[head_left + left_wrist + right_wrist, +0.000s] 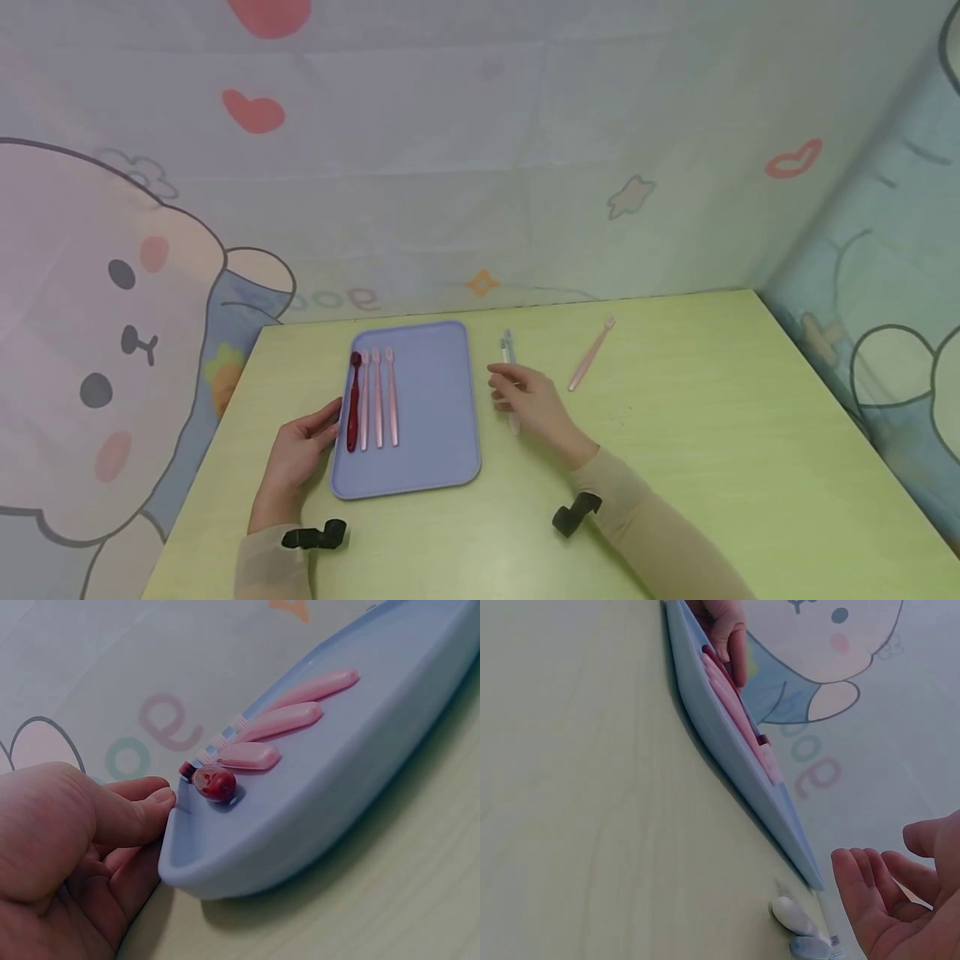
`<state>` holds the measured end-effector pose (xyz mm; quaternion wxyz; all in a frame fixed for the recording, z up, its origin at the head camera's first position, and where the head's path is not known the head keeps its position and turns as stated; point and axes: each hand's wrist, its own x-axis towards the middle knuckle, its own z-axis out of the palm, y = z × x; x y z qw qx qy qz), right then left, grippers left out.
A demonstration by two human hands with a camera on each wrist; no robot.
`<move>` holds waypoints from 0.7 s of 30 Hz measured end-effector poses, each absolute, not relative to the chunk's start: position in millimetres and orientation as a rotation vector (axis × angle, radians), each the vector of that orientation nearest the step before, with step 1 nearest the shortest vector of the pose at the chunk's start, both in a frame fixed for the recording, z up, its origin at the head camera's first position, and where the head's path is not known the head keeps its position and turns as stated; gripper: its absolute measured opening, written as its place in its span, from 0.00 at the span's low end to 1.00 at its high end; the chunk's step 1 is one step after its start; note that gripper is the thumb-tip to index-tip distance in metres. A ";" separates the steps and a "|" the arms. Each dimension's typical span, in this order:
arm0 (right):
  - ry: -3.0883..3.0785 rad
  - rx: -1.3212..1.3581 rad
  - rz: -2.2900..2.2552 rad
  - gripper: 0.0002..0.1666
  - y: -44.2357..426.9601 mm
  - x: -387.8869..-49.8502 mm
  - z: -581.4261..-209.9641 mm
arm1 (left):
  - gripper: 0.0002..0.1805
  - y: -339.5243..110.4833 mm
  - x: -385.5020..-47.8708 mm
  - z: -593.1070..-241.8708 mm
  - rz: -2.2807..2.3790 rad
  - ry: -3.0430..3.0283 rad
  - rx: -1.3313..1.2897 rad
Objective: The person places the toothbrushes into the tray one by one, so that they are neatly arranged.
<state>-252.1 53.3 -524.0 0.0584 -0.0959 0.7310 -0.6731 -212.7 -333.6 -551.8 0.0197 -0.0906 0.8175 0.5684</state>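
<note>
My left hand (294,457) touches the left edge of a blue tray (438,408), its thumb and fingertips against the outer side of the rim. Along the tray's left side lie a dark red toothbrush (353,408) and three pink toothbrushes (378,408), side by side with heads away from me. To the tray's right, my right hand (536,408) hovers with loosely bent fingers and nothing in them. Below it, a white toothbrush (514,423) and a light blue toothbrush (511,343) lie on the table, partly hidden in the head view.
Another pink toothbrush (591,356) lies slanted on the pale green table (712,433), right of the right hand. A printed cloth (420,167) stands behind the table's far edge. Each wrist bears a black camera strap (313,536).
</note>
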 end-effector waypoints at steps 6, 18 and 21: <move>2.238 -0.289 -2.034 0.23 67.2 -258.1 -525.6 | 0.27 -332.7 -213.1 -551.9 1.773 2.527 -0.290; 2.299 -0.236 -2.015 0.24 87.1 -264.2 -528.8 | 0.27 -332.6 -212.6 -551.4 1.775 2.525 -0.294; 2.295 -0.206 -2.044 0.24 94.5 -266.4 -528.3 | 0.27 -332.3 -212.5 -551.0 1.772 2.531 -0.293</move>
